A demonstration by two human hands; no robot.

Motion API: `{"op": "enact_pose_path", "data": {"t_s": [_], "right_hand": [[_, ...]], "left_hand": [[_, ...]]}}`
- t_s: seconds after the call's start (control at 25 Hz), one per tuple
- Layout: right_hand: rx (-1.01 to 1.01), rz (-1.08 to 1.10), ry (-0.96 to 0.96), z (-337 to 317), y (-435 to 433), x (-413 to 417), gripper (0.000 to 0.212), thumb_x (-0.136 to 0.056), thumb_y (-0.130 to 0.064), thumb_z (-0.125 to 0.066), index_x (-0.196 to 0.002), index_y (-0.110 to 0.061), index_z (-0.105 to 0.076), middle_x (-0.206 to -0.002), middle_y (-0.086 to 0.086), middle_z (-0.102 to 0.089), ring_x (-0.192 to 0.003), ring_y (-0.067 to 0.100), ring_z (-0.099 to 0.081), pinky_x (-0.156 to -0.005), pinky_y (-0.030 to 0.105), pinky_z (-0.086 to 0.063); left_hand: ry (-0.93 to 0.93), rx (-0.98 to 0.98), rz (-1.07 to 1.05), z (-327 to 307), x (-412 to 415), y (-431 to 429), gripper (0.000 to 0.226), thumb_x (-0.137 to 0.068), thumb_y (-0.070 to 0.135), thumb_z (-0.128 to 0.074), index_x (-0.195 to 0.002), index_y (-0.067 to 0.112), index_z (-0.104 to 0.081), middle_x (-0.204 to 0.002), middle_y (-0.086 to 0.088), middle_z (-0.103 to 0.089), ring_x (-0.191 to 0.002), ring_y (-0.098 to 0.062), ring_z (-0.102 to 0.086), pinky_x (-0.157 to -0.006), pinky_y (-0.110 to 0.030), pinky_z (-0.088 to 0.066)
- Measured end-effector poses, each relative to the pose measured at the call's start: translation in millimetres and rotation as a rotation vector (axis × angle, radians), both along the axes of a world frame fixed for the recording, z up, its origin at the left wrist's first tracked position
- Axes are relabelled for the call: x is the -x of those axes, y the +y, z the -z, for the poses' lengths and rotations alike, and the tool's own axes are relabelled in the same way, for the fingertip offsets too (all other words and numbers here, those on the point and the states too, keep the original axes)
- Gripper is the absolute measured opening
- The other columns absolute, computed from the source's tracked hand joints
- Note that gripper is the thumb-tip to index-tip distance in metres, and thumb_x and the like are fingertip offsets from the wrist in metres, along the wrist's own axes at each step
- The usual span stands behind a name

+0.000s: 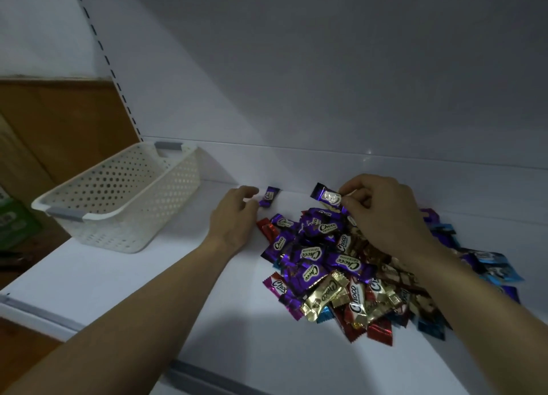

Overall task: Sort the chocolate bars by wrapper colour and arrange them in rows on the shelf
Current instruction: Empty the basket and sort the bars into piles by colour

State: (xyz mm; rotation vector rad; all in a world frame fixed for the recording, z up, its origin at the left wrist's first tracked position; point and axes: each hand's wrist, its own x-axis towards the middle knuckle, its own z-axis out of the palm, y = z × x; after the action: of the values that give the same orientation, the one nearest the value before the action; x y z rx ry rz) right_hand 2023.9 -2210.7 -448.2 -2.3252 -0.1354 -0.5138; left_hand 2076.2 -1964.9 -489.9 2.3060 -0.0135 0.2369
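Chocolate bars [335, 264] lie heaped on the white shelf [207, 320], seen from the head camera looking down along two bare forearms. The heap sits right of the middle and mixes purple, gold, red, blue and magenta wrappers, many printed "Choco". The purple ones are thickest on its far left side and the blue ones lie out toward the right edge. The right hand [385, 216] hovers over the back of the heap and pinches a held purple bar [327, 196] between thumb and forefinger. It grips the bar by its right end, so the bar sticks out leftward above the heap's far edge. The left hand [234, 219] reaches to the bare shelf left of the heap, fingers curled toward a lone purple bar [269, 196]. That bar lies close to the shelf's back panel [326, 83], apart from the heap. The fingertips are at its near end, yet I cannot tell whether they grip it or only touch it. Further left on the same shelf stands a white perforated basket [118, 204] with grey handles, well apart from the heap. A slotted upright [104, 56] runs up the left side of the back panel. Beyond it are brown wooden panelling [59, 118] and a green box [14, 222] low at the left edge.
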Motion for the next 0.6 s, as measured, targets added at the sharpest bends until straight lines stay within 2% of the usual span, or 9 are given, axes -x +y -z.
{"op": "enact_pose_path", "data": {"t_s": [0.08,0.2,0.36,0.48,0.6], "right_hand": [[0.092,-0.032,0.097,-8,11,-25,0.012,-0.093,-0.010,-0.065,-0.094,-0.020,-0.072,-0.076,-0.007,-0.069,-0.069,-0.002,-0.060,-0.061,0.000,-0.040],[0.194,-0.087,0.231,-8,34,-71,0.011,-0.093,-0.011,-0.065,-0.095,-0.018,-0.073,-0.088,-0.001,-0.072,-0.080,0.010,-0.065,-0.068,0.017,-0.049],[0.207,-0.196,0.341,-1,47,-100,0.017,-0.094,-0.012,-0.065,-0.108,-0.019,-0.071,-0.098,0.000,-0.070,-0.080,0.007,-0.062,-0.061,0.013,-0.042],[0.224,-0.218,0.329,3,40,-100,0.019,-0.096,-0.018,-0.063,-0.113,-0.024,-0.067,-0.098,-0.004,-0.065,-0.082,0.006,-0.061,-0.063,0.014,-0.042],[0.258,-0.252,0.318,-2,26,-85,0.016,-0.098,-0.022,-0.060,-0.111,-0.027,-0.067,-0.094,-0.009,-0.064,-0.083,0.003,-0.061,-0.066,0.014,-0.042]], "left_hand": [[0.019,-0.012,0.016,3,-2,3,0.054,-0.084,0.040,-0.039,-0.128,0.020,-0.063,-0.129,-0.004,-0.061,-0.112,-0.021,-0.058,-0.102,-0.045,-0.044],[0.015,-0.032,0.005,12,-14,7,0.034,-0.096,0.028,-0.051,-0.126,0.018,-0.062,-0.125,-0.003,-0.062,-0.112,-0.021,-0.058,-0.101,-0.046,-0.045],[-0.018,-0.008,-0.010,20,-17,11,0.024,-0.098,0.025,-0.053,-0.120,0.022,-0.064,-0.119,0.003,-0.063,-0.109,-0.016,-0.058,-0.098,-0.039,-0.046],[-0.029,0.008,0.021,19,-17,14,0.018,-0.098,0.024,-0.054,-0.111,0.031,-0.063,-0.115,0.009,-0.060,-0.108,-0.013,-0.057,-0.097,-0.036,-0.044],[-0.030,0.007,0.073,16,-8,14,0.021,-0.092,0.034,-0.048,-0.107,0.040,-0.061,-0.109,0.019,-0.055,-0.109,-0.008,-0.054,-0.101,-0.039,-0.042]]}}
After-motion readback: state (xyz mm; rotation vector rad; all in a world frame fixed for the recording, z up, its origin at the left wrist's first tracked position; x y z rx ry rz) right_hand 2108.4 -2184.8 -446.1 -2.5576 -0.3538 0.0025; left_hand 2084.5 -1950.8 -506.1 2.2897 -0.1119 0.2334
